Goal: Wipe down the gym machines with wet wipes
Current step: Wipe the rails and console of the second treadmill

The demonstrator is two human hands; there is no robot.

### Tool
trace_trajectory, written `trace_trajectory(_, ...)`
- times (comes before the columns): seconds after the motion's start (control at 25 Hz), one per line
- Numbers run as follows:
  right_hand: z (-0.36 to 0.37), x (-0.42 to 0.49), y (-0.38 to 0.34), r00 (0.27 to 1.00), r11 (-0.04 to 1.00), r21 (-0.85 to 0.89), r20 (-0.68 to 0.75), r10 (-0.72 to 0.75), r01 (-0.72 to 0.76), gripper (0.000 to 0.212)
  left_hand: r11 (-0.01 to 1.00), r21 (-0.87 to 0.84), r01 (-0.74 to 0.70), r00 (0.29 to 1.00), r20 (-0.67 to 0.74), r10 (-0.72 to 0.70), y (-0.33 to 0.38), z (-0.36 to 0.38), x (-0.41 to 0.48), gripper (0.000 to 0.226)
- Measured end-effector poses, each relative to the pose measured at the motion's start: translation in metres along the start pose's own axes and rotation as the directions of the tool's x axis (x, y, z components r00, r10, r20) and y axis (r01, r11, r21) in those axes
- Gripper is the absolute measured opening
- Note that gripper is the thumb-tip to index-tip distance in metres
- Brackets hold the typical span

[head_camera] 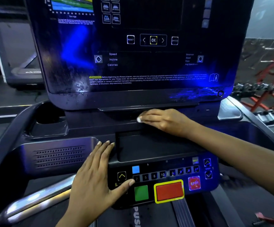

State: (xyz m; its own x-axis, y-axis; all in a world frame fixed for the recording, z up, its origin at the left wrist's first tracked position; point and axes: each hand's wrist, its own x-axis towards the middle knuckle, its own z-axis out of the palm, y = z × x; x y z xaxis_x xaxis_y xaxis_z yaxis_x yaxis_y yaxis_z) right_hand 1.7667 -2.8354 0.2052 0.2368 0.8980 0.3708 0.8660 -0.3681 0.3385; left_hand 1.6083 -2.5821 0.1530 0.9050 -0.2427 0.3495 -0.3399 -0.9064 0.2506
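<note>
I am facing a treadmill console with a dark glossy display panel point(149, 63) that shows wet streaks and blue reflections. My right hand point(165, 122) lies flat on the dark ledge point(87, 122) just under the display, fingers pointing left. A small white bit of wet wipe point(139, 119) shows at its fingertips; the rest is hidden under the hand. My left hand point(93, 174) rests flat with straight fingers on the left edge of the lower control pad point(165, 167), its thumb touching the pad near the "2" key.
The control pad carries a green button point(141, 193), a red button with a yellow frame point(169, 190) and a red STOP button point(194, 183). A cup holder point(49, 118) sits at the left, above a speaker grille point(59, 157). Red racks with dumbbells point(267, 89) stand at the right.
</note>
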Motion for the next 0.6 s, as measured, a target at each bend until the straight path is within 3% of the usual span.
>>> trace_trajectory(0.16, -0.022, -0.061, 0.011, 0.971, 0.972, 0.031, 0.057, 0.232, -0.234, 0.036, 1.000, 0.013, 0.005, 1.000, -0.001, -0.005, 0.002, -0.002, -0.001, 0.095)
trace_trajectory(0.28, -0.031, -0.082, 0.005, 0.931, 0.926, 0.112, -0.023, 0.365, -0.361, 0.031, 1.000, 0.000, 0.008, 1.000, -0.002, -0.008, 0.002, -0.003, -0.001, 0.095)
trace_trajectory(0.44, -0.045, -0.064, -0.016, 0.866, 0.877, 0.286, -0.213, 0.452, -0.387, 0.028, 1.000, -0.021, -0.001, 1.000, -0.029, 0.001, -0.001, -0.005, 0.001, 0.095)
trace_trajectory(0.6, -0.049, -0.039, -0.043, 0.760, 0.712, 0.601, -0.250, 0.600, -0.364, 0.025, 0.964, -0.201, 0.172, 0.982, -0.041, -0.183, 0.008, -0.015, -0.008, 0.097)
